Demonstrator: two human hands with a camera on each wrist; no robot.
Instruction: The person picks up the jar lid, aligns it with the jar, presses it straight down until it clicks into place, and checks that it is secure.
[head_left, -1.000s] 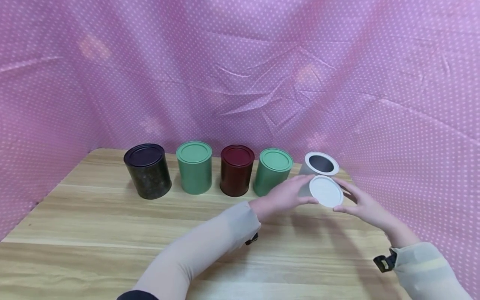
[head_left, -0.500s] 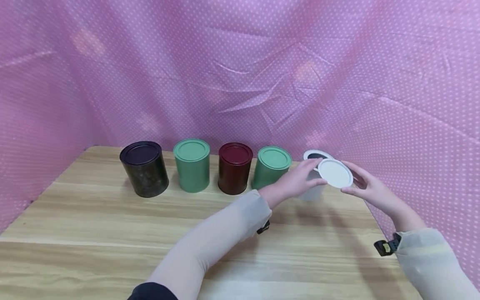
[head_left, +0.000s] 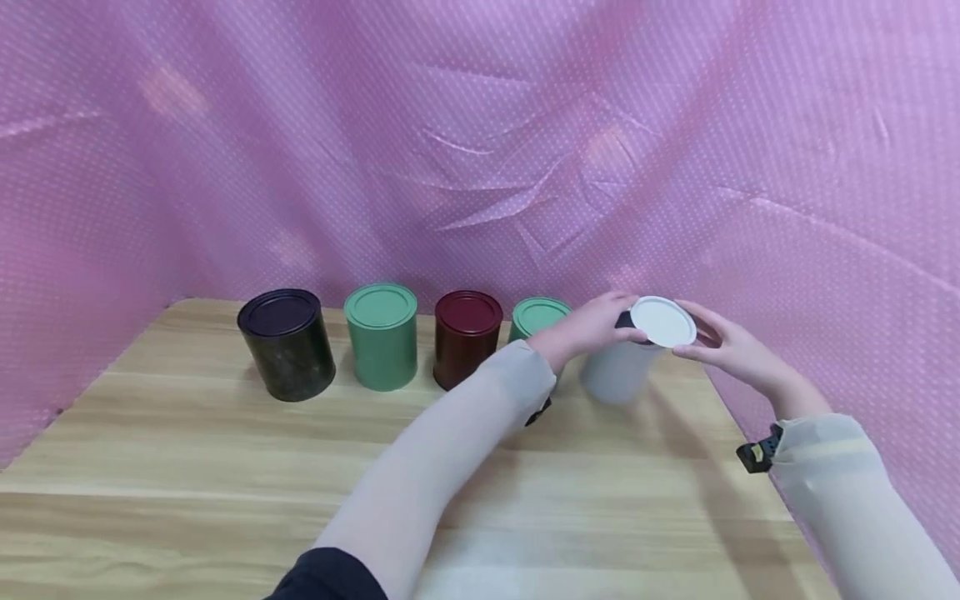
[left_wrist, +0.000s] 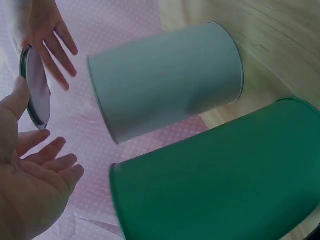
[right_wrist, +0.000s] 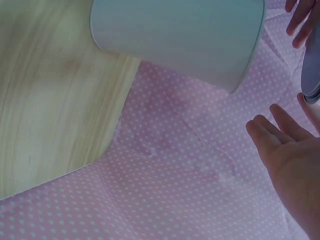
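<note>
Both hands hold a round white lid (head_left: 663, 322) by opposite edges, above a white paint can (head_left: 615, 375). My left hand (head_left: 588, 327) pinches the lid's left side between thumb and forefinger, its other fingers spread. On the opposite side, my right hand (head_left: 738, 346) grips the edge with thumb and fingers. The left wrist view shows the lid (left_wrist: 38, 90) nearly edge-on, apart from the upright can (left_wrist: 165, 80). A dark sliver of the can's opening shows at the lid's left in the head view; the lid covers the rest there.
Left of the white can stand a green can (head_left: 540, 313), a dark red can (head_left: 468, 333), another green can (head_left: 381, 350) and a black can (head_left: 288, 354), all lidded. They line the back of the wooden table (head_left: 225, 475). Pink dotted cloth (head_left: 450, 167) hangs behind and at both sides.
Both hands have carried the lid up and away from me, first rightward, then slightly back left. It was in front of the white can and now overlaps its opening. The other cans stand as before.
</note>
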